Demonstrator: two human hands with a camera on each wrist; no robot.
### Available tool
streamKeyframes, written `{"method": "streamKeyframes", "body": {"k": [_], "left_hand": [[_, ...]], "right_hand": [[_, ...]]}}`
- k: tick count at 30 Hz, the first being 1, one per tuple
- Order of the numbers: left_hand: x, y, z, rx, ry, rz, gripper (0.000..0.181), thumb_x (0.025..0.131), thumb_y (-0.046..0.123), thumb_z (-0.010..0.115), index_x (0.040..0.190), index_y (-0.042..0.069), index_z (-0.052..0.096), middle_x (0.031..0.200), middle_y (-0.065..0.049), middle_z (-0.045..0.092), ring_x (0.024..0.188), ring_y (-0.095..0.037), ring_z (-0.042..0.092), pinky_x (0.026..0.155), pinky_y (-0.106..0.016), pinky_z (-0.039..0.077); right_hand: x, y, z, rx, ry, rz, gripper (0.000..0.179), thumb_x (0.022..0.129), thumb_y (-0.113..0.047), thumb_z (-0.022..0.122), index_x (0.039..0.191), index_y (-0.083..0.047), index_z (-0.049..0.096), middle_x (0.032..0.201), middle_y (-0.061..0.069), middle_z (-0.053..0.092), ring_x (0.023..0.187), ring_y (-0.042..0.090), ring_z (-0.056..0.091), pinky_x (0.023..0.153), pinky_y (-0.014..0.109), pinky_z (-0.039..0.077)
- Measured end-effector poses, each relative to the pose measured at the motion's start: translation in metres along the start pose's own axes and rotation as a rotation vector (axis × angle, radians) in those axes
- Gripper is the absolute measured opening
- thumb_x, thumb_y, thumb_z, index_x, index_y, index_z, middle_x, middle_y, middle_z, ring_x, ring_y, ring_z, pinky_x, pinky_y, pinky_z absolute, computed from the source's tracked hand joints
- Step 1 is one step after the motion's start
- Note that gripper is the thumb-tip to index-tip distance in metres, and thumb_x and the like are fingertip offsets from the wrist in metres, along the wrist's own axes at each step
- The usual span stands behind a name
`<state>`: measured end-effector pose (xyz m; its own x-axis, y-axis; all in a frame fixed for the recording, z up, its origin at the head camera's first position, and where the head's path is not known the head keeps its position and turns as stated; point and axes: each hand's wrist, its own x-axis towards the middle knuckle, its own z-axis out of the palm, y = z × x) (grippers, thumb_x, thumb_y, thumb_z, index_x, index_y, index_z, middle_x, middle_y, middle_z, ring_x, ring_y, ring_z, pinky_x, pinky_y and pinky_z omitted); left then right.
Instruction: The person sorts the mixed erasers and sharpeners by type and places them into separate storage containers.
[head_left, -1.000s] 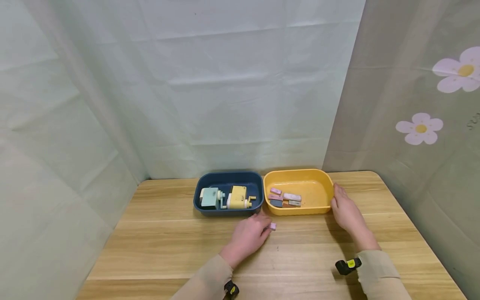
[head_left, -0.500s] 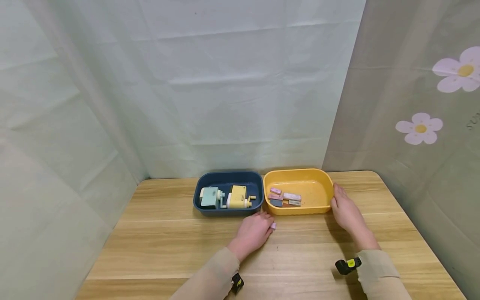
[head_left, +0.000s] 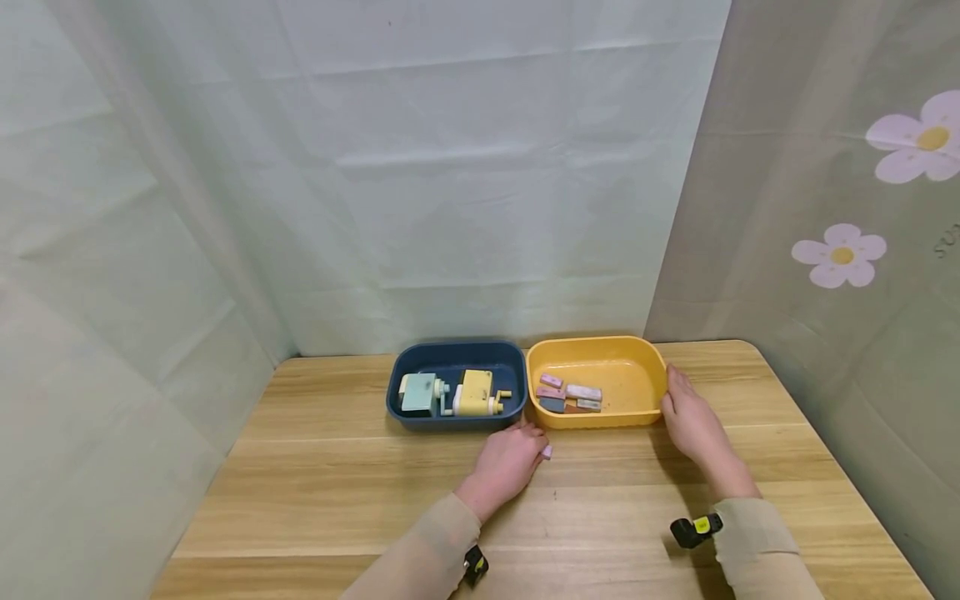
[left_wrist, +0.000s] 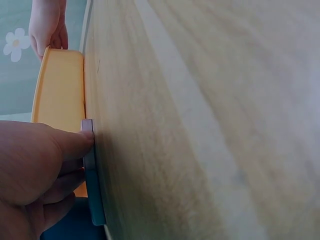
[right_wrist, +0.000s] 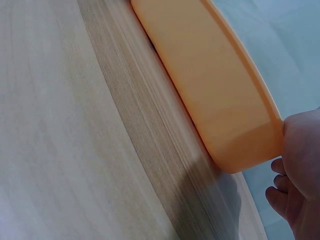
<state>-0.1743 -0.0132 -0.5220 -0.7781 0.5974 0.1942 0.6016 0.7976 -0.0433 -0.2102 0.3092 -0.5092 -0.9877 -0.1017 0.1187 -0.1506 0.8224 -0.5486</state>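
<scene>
My left hand (head_left: 512, 460) lies low over the table in front of the two bins, pinching a slim eraser. Its lavender end (head_left: 547, 452) pokes out past the fingers. In the left wrist view the thumb presses on this lavender part, and a teal length (left_wrist: 95, 197) continues in line with it, close to the wood. My right hand (head_left: 693, 417) rests against the right end wall of the yellow bin (head_left: 607, 422), its fingers outside the bin at the rim. Inside that bin, several small erasers (head_left: 583, 392) in pink, blue, grey and brown lie at the left.
A navy bin (head_left: 450, 424) stands to the left of the yellow one, their ends side by side. In it are two crank pencil sharpeners, one mint (head_left: 419, 394) and one yellow (head_left: 474, 393). A pale cloth (head_left: 480, 208) hangs behind the wooden table (head_left: 315, 500).
My left hand and wrist have shifted slightly right, and the fingers now cover more of the lavender end. The right hand and both bins have stayed in place.
</scene>
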Motion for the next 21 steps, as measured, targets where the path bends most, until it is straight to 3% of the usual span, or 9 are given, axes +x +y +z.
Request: {"method": "streamKeyframes", "body": {"k": [18, 21], "left_hand": [[-0.0004, 0.0036, -0.0017, 0.002, -0.01, -0.023, 0.012, 0.105, 0.025, 0.072, 0.097, 0.02, 0.079, 0.103, 0.004, 0.08, 0.093, -0.015, 0.076, 0.074, -0.033, 0.063], [0.0001, 0.0045, -0.0045, -0.005, -0.02, -0.033, 0.014, 0.107, 0.026, 0.069, 0.102, 0.02, 0.081, 0.111, 0.003, 0.081, 0.104, -0.016, 0.077, 0.083, -0.034, 0.064]], "right_hand": [[-0.0006, -0.0002, 0.0002, 0.01, -0.004, 0.006, 0.058, 0.114, -0.013, 0.032, 0.161, 0.018, 0.02, 0.166, 0.04, 0.023, 0.154, 0.057, 0.024, 0.125, 0.066, 0.023], [-0.001, -0.0005, -0.0001, 0.009, -0.005, 0.007, 0.058, 0.114, -0.013, 0.032, 0.161, 0.018, 0.02, 0.166, 0.04, 0.023, 0.154, 0.057, 0.024, 0.125, 0.066, 0.023]]}}
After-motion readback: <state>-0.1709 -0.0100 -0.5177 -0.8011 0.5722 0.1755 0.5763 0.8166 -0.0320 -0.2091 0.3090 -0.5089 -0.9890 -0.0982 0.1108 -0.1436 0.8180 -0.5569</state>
